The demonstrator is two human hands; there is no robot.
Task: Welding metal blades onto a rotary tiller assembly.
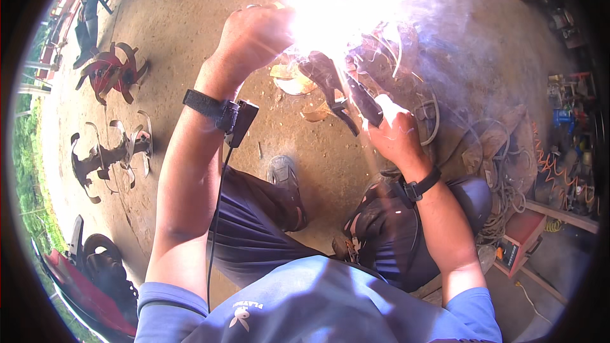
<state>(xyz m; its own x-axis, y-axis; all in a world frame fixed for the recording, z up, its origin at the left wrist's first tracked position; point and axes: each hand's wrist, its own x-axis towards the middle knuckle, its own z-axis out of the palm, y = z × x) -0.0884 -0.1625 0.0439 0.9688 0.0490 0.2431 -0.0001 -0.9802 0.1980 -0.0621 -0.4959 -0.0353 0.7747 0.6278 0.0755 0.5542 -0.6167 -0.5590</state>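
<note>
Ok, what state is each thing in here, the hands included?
Welding arc: lit, glaring white.
Right hand: closed around the dark welding handle.
Dark welding handle: held, far end toward the glare.
Left hand: at the glare's edge, grip unclear.
Wrist straps: fastened.
Red bladed rotor: lying on the floor.
Dark bladed rotor: lying there too.
Cables: loosely tangled.

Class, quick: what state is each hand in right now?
Left hand: cannot be told; white glare hides its fingertips.
Right hand: closed, holding a dark handle.
</note>
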